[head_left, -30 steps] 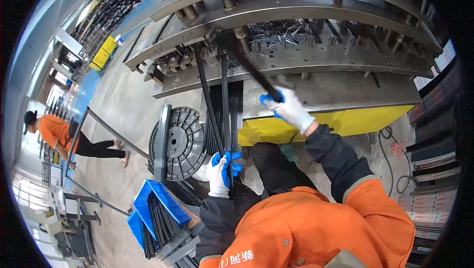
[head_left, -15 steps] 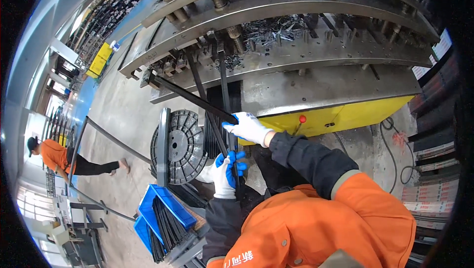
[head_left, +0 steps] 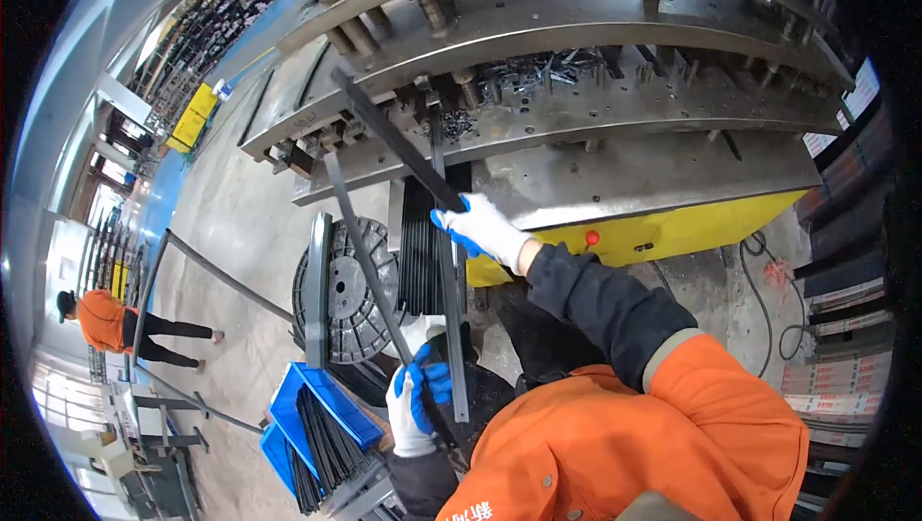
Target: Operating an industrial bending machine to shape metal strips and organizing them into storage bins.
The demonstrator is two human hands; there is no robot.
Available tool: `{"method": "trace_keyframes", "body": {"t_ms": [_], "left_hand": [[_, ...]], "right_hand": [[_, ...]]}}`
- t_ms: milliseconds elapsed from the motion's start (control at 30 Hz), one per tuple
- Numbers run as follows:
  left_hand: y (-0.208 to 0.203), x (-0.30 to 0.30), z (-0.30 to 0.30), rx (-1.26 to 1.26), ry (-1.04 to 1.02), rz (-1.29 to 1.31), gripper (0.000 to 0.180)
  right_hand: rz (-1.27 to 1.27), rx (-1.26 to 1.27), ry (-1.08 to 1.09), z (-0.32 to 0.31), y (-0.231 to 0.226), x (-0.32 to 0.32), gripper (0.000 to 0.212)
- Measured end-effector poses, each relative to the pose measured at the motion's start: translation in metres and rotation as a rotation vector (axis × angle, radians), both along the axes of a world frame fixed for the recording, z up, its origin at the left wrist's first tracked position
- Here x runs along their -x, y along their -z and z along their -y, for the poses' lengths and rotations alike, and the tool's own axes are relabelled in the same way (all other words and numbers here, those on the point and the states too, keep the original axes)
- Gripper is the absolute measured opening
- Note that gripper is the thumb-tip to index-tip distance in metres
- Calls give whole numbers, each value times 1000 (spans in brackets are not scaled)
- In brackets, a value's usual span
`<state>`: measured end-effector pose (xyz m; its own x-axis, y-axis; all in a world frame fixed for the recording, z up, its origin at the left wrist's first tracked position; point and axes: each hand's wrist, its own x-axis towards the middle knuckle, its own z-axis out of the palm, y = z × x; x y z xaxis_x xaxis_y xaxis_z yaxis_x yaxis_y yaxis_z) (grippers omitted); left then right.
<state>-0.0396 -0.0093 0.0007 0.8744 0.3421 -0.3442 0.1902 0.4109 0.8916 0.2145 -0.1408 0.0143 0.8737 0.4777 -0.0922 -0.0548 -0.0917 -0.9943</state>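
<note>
My right hand (head_left: pixel 480 230), in a white glove with blue fingers, is closed round the near end of a dark metal bar (head_left: pixel 399 142). The bar's far end points up and left, in front of the press (head_left: pixel 595 103). Lower down, my left hand (head_left: pixel 418 396), gloved alike, grips a long black strip (head_left: pixel 370 262) near its near end. That strip slants up and left past a black reel. Between the hands, a third dark bar (head_left: pixel 449 300) reaches from the press's lower plate toward my body; neither hand appears to hold it.
Metal scraps (head_left: pixel 543 74) lie on the press bed. A stack of black strips (head_left: pixel 420 252) stands beside the yellow machine base (head_left: pixel 663 233). A black reel (head_left: pixel 360 281) and blue bins (head_left: pixel 322 406) of strips are at left. A person in orange (head_left: pixel 101 319) stands further left.
My left hand has moved down and left, drawing its strip back from the press. The bar in my right hand has swung upward at its far end. The person at left has shifted stance.
</note>
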Motion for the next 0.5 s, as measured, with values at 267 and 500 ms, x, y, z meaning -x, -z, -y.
{"method": "trace_keyframes", "body": {"t_ms": [267,500], "left_hand": [[24,54,-22,-21,-82,-105,44],[9,17,-10,-32,57,-48,41]], "right_hand": [[-200,-244,8,1,-14,-17,24],[-364,-577,-269,27,-22,22,30]]}}
